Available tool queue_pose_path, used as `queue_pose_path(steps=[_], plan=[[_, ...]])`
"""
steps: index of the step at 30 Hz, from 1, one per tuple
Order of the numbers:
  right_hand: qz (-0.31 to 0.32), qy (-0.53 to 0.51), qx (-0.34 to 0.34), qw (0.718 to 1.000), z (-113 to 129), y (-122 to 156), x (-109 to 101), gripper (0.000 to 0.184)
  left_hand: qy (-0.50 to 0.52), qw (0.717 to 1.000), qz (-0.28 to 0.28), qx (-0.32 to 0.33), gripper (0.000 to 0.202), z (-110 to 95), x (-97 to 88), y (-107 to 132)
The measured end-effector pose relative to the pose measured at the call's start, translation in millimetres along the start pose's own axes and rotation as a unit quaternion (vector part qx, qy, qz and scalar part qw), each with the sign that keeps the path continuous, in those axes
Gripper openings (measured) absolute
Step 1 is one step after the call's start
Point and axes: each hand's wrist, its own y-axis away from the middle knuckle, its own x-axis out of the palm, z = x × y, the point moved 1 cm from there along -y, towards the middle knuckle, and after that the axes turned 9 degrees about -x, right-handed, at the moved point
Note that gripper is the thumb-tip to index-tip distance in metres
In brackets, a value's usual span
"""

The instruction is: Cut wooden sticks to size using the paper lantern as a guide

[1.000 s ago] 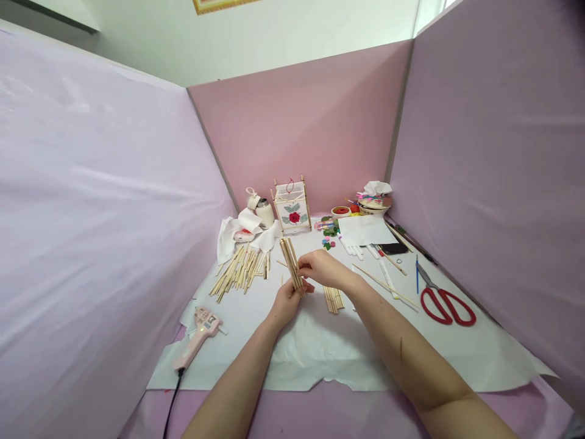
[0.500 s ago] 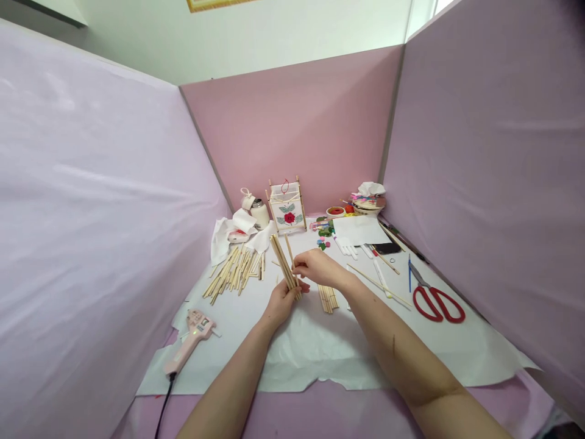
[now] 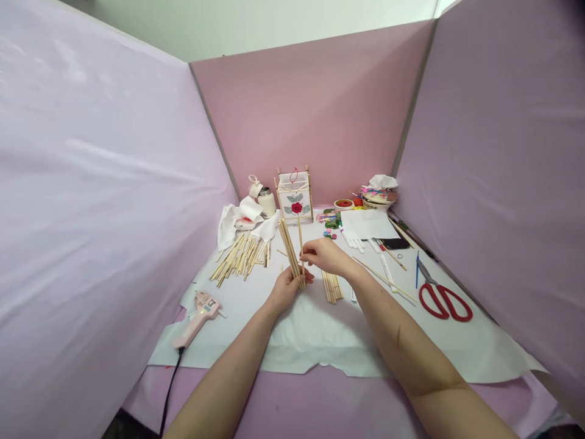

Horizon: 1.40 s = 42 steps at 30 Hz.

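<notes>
Left hand: the left hand (image 3: 284,290) is closed round the lower end of a bundle of thin pale wooden sticks (image 3: 289,254), held upright just above the worktop (image 3: 256,305)
Right hand: the right hand (image 3: 325,255) pinches one single pale wooden stick (image 3: 300,241) standing beside the bundle
Slip risk: a loose left grip could let the bundle fan out and drop
Snag risk: the single stick could jam against its neighbours and bend
Bowl: a round shallow bowl (image 3: 378,199) far beyond the right hand holds colourful bits under crumpled tissue
</notes>
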Motion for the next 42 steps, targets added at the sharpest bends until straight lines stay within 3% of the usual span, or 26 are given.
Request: queue_pose_path(steps=[7, 13, 15, 17, 20, 23, 28, 31, 36, 42], plan=[[0.009, -0.024, 0.003, 1.000, 0, -1, 4, 0.013, -0.008, 1.000, 0.002, 0.003, 0.022, -2, 0.4, 1], [0.028, -0.009, 0.019, 0.999, 5, 0, 2, 0.010, -0.073, 0.997, 0.012, 0.025, 0.019, -1, -1.6, 2], [0.038, -0.032, 0.006, 0.999, 4, 0, 4, 0.006, -0.094, 0.995, 0.013, 0.035, 0.021, -2, -1.4, 2], [0.039, -0.087, -0.008, 0.995, 4, 0, 8, 0.015, -0.104, 0.994, 0.017, 0.040, 0.023, -2, -1.0, 2], [0.037, -0.269, -0.007, 0.962, 5, -2, 19, 0.041, -0.111, 0.993, 0.027, 0.039, 0.025, -3, -0.9, 3], [0.047, -0.424, -0.004, 0.904, 9, -3, 29, 0.045, -0.115, 0.991, 0.045, 0.043, 0.026, -6, -1.7, 5], [0.074, -0.479, -0.027, 0.874, 9, -3, 31, 0.037, -0.093, 0.993, 0.072, 0.030, 0.020, -6, -3.9, 6], [0.017, -0.441, -0.047, 0.896, 6, -4, 25, 0.033, -0.041, 0.996, 0.078, 0.022, 0.016, -3, -4.7, 4], [-0.079, -0.204, -0.028, 0.975, 5, -5, 13, 0.015, 0.008, 0.996, 0.087, 0.015, 0.020, 2, -5.0, 2], [-0.113, -0.135, 0.010, 0.984, 5, -3, 3, 0.014, 0.038, 0.996, 0.077, -0.011, 0.030, 5, -6.1, 0]])
